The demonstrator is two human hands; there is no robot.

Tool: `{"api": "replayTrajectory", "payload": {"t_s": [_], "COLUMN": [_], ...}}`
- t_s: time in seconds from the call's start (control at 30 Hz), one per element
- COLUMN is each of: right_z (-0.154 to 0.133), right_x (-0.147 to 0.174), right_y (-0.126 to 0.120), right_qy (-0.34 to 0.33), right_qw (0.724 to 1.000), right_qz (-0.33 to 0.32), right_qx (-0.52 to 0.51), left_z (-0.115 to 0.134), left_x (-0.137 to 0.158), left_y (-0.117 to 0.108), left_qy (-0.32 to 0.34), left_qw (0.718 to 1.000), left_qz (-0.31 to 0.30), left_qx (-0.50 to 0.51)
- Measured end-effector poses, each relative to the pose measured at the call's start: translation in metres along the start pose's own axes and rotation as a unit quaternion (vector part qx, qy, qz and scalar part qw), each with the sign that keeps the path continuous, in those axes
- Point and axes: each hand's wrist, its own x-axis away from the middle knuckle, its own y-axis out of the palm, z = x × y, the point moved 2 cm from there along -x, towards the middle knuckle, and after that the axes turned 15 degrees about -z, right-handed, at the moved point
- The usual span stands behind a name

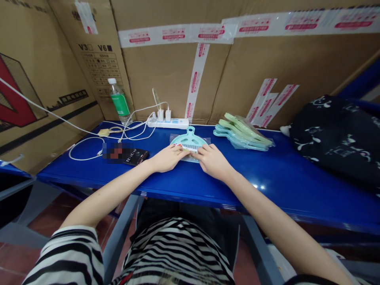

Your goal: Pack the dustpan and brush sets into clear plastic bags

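A light-blue mini dustpan [190, 136], with what look like grey brush bristles in it, lies in a clear plastic bag on the blue table, its handle pointing away from me. My left hand [166, 158] and my right hand [214, 161] meet at the near edge of the bag, with fingers bent and pressed together on it. Between the hands shows part of a printed label [187, 149]. My fingers hide most of the near edge. To the right lies a stack of bagged green and blue dustpans [243, 132].
A phone [136, 156], charging cables, a white power strip [175, 123] and a water bottle [120, 103] stand or lie on the left side. Taped cardboard [166, 71] walls the back. A black patterned cloth bag [335, 138] sits at the right.
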Motion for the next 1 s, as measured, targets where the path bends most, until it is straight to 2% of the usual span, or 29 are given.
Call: {"api": "replayTrajectory", "payload": {"t_s": [0.3,0.6,0.8,1.0], "right_z": [0.014,0.031,0.031,0.020], "right_x": [0.009,0.017,0.018,0.015], "right_y": [-0.002,0.000,-0.003,-0.012], "right_qy": [0.052,0.096,0.141,0.161], "right_qw": [0.997,0.993,0.985,0.975], "right_qz": [-0.022,-0.019,-0.055,-0.117], "right_qx": [-0.049,-0.066,-0.087,-0.102], "left_z": [-0.012,-0.036,-0.028,-0.008], "left_x": [0.009,0.024,0.020,0.016], "left_y": [-0.010,-0.016,-0.019,-0.020], "left_qy": [-0.026,-0.068,-0.089,-0.110], "left_qw": [0.999,0.997,0.995,0.990], "left_qz": [-0.034,-0.027,-0.023,-0.058], "left_qx": [0.001,0.027,-0.030,-0.073]}}
